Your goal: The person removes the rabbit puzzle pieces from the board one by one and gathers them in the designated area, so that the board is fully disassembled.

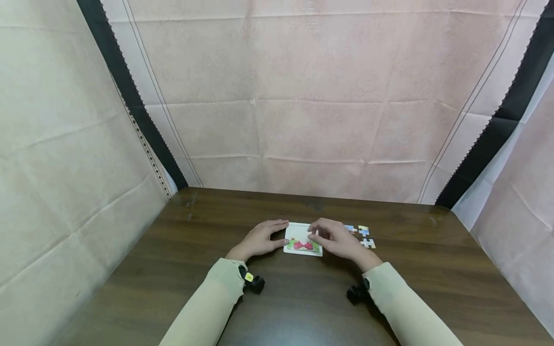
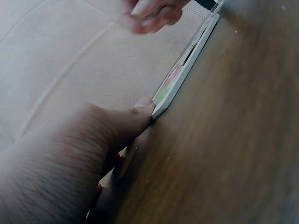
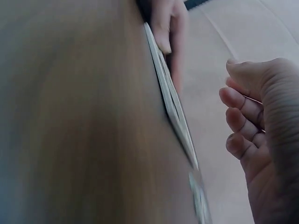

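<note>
A small white-rimmed puzzle board (image 1: 297, 231) lies on the table, with a green and pink picture strip (image 1: 299, 245) along its near side. My left hand (image 1: 262, 239) rests at the board's left edge, fingers extended. In the left wrist view its thumb (image 2: 142, 109) touches the near corner of the rim. My right hand (image 1: 337, 240) hovers over the board's right side. Its fingers are loosely curled, and the right wrist view shows nothing between thumb and fingertips (image 3: 233, 119). Several loose jigsaw pieces (image 1: 363, 231) lie just right of the board, partly hidden by the right hand.
The brown wooden table (image 1: 303, 307) extends around the board. Pale fabric walls (image 1: 320, 129) with dark strips enclose its back and sides. A small black device is strapped to each wrist, below the pale sleeves (image 1: 220, 288).
</note>
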### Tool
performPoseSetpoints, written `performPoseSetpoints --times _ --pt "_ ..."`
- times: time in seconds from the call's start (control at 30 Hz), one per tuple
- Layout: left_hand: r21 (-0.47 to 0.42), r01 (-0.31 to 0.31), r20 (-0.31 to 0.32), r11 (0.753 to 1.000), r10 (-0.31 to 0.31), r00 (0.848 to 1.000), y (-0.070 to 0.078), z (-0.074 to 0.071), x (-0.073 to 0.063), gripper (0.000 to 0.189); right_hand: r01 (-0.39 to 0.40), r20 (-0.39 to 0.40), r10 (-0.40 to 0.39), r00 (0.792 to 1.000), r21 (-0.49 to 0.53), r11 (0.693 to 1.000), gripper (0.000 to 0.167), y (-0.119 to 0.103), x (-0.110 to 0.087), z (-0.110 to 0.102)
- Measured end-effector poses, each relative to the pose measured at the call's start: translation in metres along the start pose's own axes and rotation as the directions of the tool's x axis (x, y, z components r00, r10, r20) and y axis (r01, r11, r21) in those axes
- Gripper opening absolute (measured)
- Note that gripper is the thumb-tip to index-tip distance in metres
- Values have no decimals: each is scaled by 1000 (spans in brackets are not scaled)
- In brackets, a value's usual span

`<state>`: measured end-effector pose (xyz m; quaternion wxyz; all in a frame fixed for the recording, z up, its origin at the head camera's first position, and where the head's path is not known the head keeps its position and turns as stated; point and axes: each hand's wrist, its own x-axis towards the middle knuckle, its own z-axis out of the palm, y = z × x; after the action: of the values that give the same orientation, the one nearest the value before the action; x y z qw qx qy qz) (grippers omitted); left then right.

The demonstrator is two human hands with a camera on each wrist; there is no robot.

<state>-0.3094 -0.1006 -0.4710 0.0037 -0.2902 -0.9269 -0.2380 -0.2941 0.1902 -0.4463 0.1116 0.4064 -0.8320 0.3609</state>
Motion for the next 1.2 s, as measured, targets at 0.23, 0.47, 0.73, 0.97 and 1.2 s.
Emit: performPoseSetpoints --times 0.23,0.47,0.73,0.97,1.2 --pt "-9 -8 0 1000 8 1000 -2 -1 1 64 48 98 -52 994 41 998 17 -13 33 22" --pt "-15 -20 -9 1000 20 1000 -2 -1 0 62 41 120 -42 992 12 999 16 -12 43 32" --pt "-15 -20 -9 1000 20 1000 -4 1 1 64 -77 229 91 969 -67 995 21 -7 37 35" --pt "-20 -20 -4 1000 19 1000 -3 1 0 64 -86 282 114 953 -108 990 24 -9 36 36" --pt "-23 -16 -6 1000 16 1000 -3 1 0 65 -86 283 116 952 -116 990 27 -9 36 38"
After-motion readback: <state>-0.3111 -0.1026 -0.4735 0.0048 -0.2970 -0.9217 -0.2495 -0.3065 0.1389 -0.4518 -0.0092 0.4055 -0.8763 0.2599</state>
